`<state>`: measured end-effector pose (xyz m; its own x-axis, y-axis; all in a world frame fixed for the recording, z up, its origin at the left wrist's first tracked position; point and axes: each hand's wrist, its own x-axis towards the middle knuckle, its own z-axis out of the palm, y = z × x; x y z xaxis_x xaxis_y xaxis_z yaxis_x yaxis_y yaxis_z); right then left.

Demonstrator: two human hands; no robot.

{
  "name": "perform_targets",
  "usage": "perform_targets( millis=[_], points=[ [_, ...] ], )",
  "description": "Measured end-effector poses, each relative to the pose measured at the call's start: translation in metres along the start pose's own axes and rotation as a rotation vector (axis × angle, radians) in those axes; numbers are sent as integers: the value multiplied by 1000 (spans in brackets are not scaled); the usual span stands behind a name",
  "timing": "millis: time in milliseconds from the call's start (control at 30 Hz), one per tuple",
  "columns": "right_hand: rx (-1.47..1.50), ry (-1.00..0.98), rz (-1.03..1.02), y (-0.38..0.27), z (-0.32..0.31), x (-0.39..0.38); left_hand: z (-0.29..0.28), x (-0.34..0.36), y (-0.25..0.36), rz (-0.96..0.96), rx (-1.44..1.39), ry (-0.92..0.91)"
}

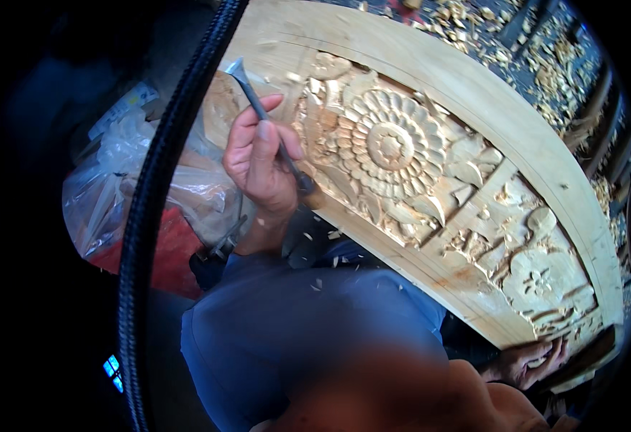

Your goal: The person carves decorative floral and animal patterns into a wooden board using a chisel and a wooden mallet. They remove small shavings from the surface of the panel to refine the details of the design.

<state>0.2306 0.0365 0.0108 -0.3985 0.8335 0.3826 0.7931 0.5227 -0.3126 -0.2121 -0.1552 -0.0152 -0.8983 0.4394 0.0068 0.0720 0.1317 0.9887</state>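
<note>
My left hand (261, 155) is closed round a metal chisel (247, 85) with a wooden handle end, held slantwise, its flared blade pointing up-left. It is over the left part of a pale, curved wooden panel (430, 39) carved with a large layered flower (389, 147), leaves and smaller flowers. At the panel's lower right end my right hand (535, 363) has its fingers curled by the edge; what they grip, if anything, is unclear. A blurred skin-toned shape fills the bottom centre, below grey-blue clothing (236, 338).
A crumpled clear plastic bag (114, 191) and red material (143, 252) lie to the left. A black braided cable (161, 165) crosses the left of the view. Wood shavings (549, 79) cover the dark surface beyond the panel, with dark objects along the right rim.
</note>
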Motion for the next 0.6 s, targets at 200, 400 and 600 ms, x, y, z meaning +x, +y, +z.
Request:
perform_targets(
  millis=[200, 400, 600],
  points=[
    [41, 66, 249, -15, 30, -12, -11, 0, -11, 51, 163, 78],
    [-35, 180, 113, 18, 19, 8, 2, 1, -19, 124, 135, -23],
    [-306, 219, 311, 87, -9, 41, 25, 5, 3, 3, 54, -88]
  ],
)
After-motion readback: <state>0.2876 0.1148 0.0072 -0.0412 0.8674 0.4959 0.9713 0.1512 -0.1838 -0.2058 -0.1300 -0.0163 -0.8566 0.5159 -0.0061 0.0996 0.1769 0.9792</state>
